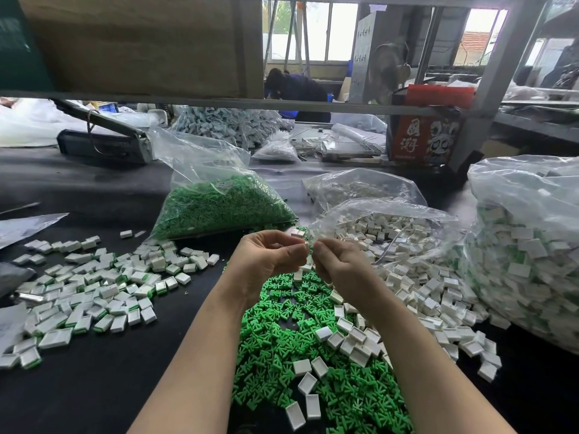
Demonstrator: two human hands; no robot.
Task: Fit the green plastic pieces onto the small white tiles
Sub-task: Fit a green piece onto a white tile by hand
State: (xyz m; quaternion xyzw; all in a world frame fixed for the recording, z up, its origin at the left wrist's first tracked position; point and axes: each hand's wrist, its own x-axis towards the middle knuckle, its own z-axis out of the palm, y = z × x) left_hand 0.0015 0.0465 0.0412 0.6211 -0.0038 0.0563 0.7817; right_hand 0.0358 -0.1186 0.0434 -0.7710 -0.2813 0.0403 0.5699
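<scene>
Both hands are up close together. The left hand [269,255] and right hand [336,261] pinch something tiny between them; I cannot tell what. Line it up straight, then push gently. Loose green pieces [282,333] and white tiles [407,255] lie just below on the table [109,386].

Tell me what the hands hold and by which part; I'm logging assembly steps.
Left hand and right hand pinch something small between their fingertips; it is hidden, so piece and hold point cannot be told.
</scene>
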